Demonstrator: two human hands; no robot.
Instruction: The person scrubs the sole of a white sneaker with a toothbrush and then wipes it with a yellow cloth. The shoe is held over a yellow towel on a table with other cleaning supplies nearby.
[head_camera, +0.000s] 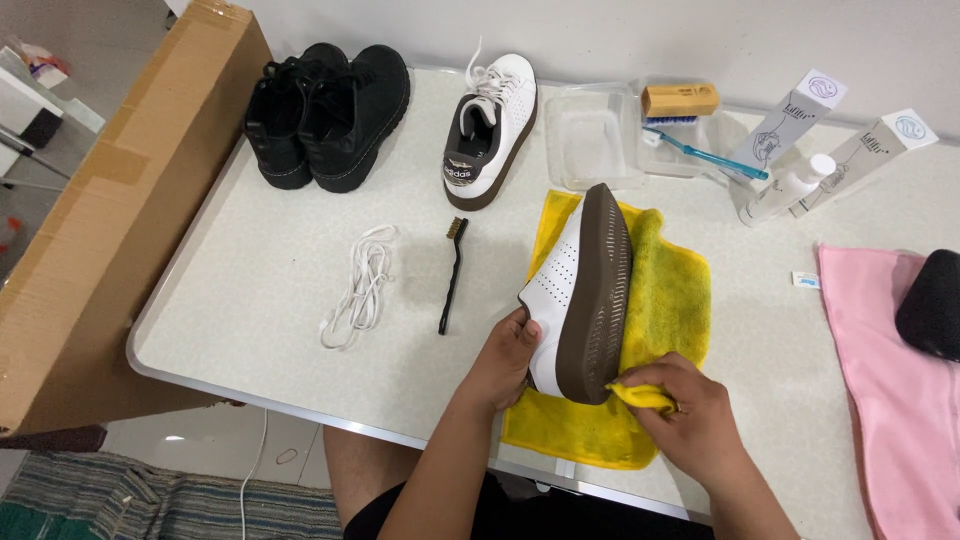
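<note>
The white sneaker lay tipped on its side over the yellow cloth, its brown sole turned up and to the right. The left hand had a closed grip on the sneaker's white upper near the heel, thumb over the edge. The right hand had its grip pinched shut on a bunched corner of the yellow cloth, pressed against the heel end of the sole.

Left of the sneaker, a small black brush lay on the worktop, and farther left a loose white shoelace. Behind the sneaker stood the second white sneaker, with a pair of black shoes beyond it to the left. Behind and right of the sneaker sat a clear plastic tray, a wooden brush, a blue toothbrush and a white bottle between two boxes. A pink cloth lay well to the right. A cardboard box stood against the worktop's left edge.
</note>
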